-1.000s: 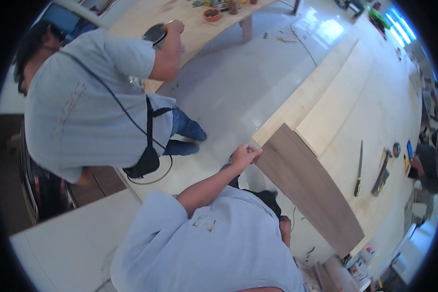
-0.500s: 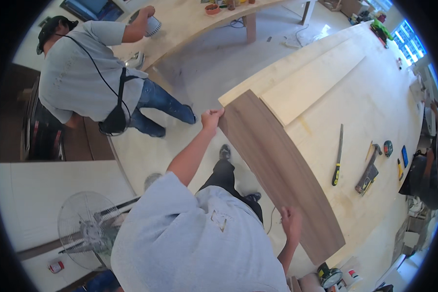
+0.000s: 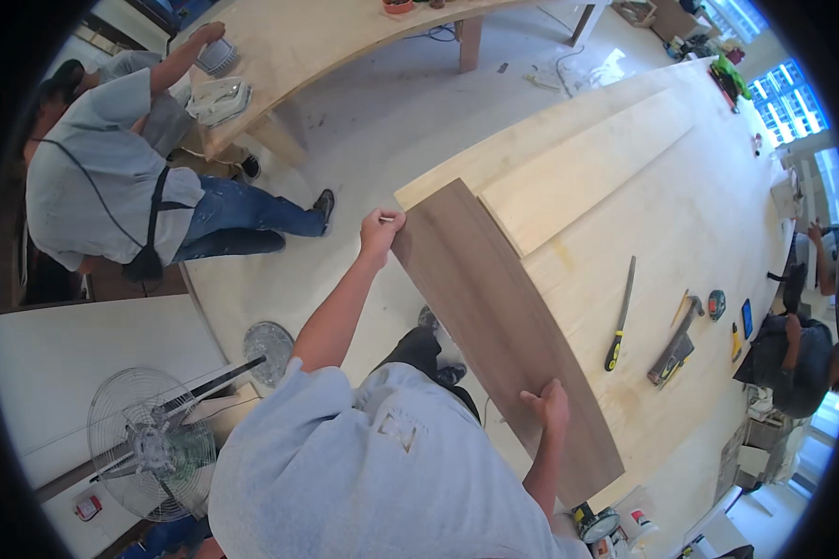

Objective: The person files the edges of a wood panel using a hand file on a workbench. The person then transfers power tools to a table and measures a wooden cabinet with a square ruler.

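A long dark brown wooden board (image 3: pixel 503 317) lies slanting along the near edge of a pale plywood-topped table (image 3: pixel 680 196). At its far left corner my left hand (image 3: pixel 380 235) is closed, fingers pinched on the board's edge. My right hand (image 3: pixel 547 405) rests over the nearer part of the board, thumb spread away from half-curled fingers. Nothing shows in it, though its underside is hidden. To the right of the board lie a file with a black and yellow handle (image 3: pixel 621 317) and a hammer (image 3: pixel 676 341). A pale plank (image 3: pixel 587 177) lies beyond the board.
A tape measure (image 3: pixel 716 305), a yellow cutter (image 3: pixel 736 343) and a blue phone-like object (image 3: pixel 747 319) lie farther right on the table. A fan (image 3: pixel 154 447) stands at my left. A co-worker (image 3: pixel 112 172) works at another table (image 3: pixel 326 65); another person (image 3: pixel 792 359) is at far right.
The view has shifted, so the board and tools appear farther left. My right hand has moved farther onto the board. My left hand stays at the corner. The co-worker's posture has changed slightly.
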A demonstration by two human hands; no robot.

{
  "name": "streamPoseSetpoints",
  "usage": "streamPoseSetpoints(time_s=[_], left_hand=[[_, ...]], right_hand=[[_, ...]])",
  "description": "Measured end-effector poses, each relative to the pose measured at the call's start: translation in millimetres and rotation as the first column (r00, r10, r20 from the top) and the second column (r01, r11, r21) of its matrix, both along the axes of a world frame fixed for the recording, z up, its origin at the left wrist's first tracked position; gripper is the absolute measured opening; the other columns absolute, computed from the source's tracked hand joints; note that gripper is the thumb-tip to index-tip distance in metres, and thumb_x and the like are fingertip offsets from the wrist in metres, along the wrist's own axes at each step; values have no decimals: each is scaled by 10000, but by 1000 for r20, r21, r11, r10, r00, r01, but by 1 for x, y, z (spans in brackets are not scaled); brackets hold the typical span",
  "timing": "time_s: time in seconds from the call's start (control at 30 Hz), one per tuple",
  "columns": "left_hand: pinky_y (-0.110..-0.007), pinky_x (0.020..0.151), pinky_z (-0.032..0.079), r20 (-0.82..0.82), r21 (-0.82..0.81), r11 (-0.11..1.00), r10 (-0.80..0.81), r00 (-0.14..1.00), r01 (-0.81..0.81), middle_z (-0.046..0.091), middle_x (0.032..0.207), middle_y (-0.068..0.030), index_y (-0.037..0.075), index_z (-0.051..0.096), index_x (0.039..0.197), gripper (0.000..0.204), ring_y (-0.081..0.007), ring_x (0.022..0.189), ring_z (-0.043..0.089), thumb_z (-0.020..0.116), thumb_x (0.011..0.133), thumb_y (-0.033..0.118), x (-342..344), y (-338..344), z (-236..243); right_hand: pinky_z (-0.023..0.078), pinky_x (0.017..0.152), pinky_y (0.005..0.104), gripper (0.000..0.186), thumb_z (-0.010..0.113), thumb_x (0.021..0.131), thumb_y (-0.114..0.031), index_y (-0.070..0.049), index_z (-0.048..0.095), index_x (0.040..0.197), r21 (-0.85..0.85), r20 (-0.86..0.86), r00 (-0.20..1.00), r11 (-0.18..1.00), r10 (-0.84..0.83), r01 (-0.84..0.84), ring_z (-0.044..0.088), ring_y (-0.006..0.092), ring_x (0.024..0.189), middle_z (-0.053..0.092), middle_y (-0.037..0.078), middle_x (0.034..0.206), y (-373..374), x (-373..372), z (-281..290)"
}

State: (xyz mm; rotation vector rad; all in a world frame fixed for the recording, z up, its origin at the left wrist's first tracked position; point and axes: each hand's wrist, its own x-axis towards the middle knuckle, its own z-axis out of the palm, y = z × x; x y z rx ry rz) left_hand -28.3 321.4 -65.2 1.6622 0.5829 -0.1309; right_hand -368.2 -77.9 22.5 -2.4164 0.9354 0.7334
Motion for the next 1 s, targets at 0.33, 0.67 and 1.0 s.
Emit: streamPoseSetpoints(time_s=[0.33, 0.67, 1.0], left_hand=[[-293, 657, 510, -35, -39, 993, -110, 993, 109, 670, 876, -11, 56, 702, 1014, 191, -111, 782, 618, 813, 929, 188, 4, 3, 13], [-318, 625, 507, -59, 7, 993, -117, 991, 117, 675, 821, -42, 45, 708, 994, 250, -135, 719, 627, 793, 902, 261, 0, 3, 14], [-259, 651, 550, -154, -135, 785, -619, 770, 604, 678, 832, -8, 45, 729, 964, 368, -83, 759, 653, 758, 986, 411, 93, 92, 25]], right_hand=[[503, 744, 479, 616, 997, 627, -391, -38, 556, 873, -13, -88, 996, 1000, -13, 12, 637, 349, 809, 666, 159, 857, 0, 11, 1], [534, 772, 500, 583, 907, 769, -495, -14, 639, 962, -35, -32, 999, 999, 34, -35, 696, 412, 887, 713, 207, 916, 19, 33, 32], [514, 740, 479, 413, 758, 950, -410, -10, 656, 934, 79, 474, 877, 996, -78, 46, 677, 362, 812, 693, 174, 840, 177, 264, 56]])
